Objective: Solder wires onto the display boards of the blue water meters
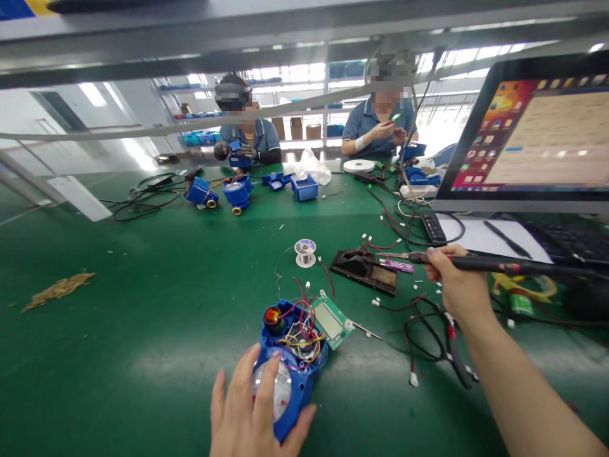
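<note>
My right hand is closed round the handle of a soldering iron. The iron points left, its metal tip over the black soldering iron stand with a sponge. My left hand lies with spread fingers across the clear round dial of a blue water meter, thumb by its right edge. The meter's upper housing is uncovered, showing a battery and red, yellow and white wires. A green circuit board with a display leans at the housing's right side. Beyond it stands a solder spool.
A monitor, white paper and a black cable occupy the right side. More blue meters and a blue box stand farther back. Two people sit opposite. Brown scraps lie at left. A shelf beam crosses overhead.
</note>
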`<state>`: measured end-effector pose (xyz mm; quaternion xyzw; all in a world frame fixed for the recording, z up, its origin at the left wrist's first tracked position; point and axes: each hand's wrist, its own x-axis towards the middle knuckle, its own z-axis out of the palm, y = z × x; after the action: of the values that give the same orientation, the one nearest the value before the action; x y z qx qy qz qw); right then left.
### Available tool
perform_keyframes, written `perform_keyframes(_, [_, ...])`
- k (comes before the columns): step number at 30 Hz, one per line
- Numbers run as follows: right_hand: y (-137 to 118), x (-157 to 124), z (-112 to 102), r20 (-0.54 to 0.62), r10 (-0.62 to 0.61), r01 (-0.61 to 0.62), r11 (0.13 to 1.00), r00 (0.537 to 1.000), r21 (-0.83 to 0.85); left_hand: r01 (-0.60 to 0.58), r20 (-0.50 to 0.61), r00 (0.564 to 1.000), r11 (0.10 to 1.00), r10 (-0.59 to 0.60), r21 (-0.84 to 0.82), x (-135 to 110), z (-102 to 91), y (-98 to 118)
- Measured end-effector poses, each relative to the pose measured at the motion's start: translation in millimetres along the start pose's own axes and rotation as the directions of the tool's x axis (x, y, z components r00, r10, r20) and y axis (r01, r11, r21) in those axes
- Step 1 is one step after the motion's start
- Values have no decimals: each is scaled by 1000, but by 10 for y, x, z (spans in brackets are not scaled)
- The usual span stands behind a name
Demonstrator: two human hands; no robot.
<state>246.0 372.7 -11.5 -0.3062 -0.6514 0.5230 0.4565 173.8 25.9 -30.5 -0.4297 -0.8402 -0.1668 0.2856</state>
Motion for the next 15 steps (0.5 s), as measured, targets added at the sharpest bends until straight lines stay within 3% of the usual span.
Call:
perform_keyframes(6, [164,207,354,149,193,-177,978,970,-112,-67,86,993,980,84,-187,32,23,-202])
perform_keyframes(8, [173,192,434,258,292,-272,956,921,-110,-63,145,984,960,106,-271,78,1,-288])
perform_keyframes(11, [136,81,470,418,406,-396,911,813,-114,28,273,960,946,65,-324,147,-49,-420])
perform_keyframes(15, [-2,-150,466,539,429,-412,897,725,-160,102,401,913,910,74,-401,345,-166,-560])
